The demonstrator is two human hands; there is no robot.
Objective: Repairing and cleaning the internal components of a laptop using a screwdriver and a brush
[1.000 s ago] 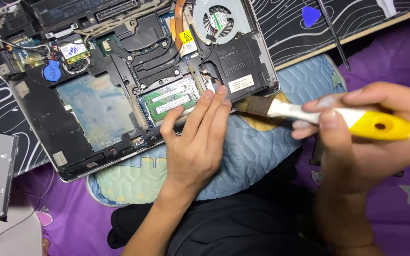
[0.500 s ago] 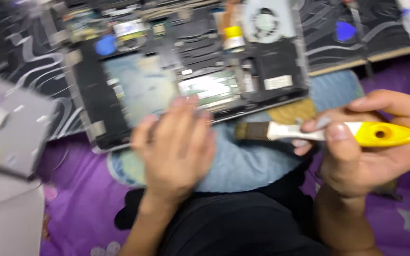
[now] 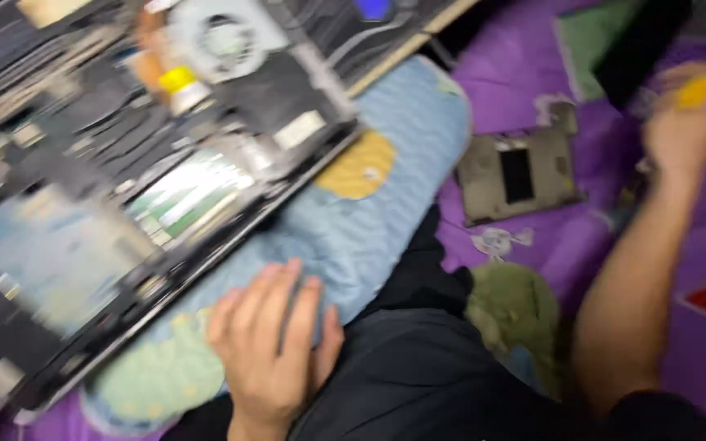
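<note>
- The brush [image 3: 696, 88] is far to the right, over the purple cloth [image 3: 525, 90]; only its yellow handle shows, blurred, in the grip of the right hand [image 3: 684, 126].
- The right hand's fingers are curled together around that handle, and the forearm runs down from it toward the lower right edge of the view.
- Just left of the right hand a grey flat cover panel [image 3: 520, 173] with a dark rectangular opening lies on the purple cloth.
- The left hand [image 3: 275, 343] rests palm down on the blue cushion [image 3: 386, 220], fingers stretched out and close together, holding nothing.
- Its fingertips [image 3: 292, 269] point toward the near edge of the opened laptop [image 3: 108, 212], close to it, though the blur hides whether they touch.
- The laptop lies bottom up with its insides bare, tilted across the upper left of the view, partly on the cushion.
- Inside it, a round fan [image 3: 226, 37] sits near the top, a yellow part [image 3: 177, 79] just left of it, and green memory boards [image 3: 181, 200] near the middle.
- A dark trouser leg [image 3: 418, 359] fills the lower middle, between the two arms.
</note>
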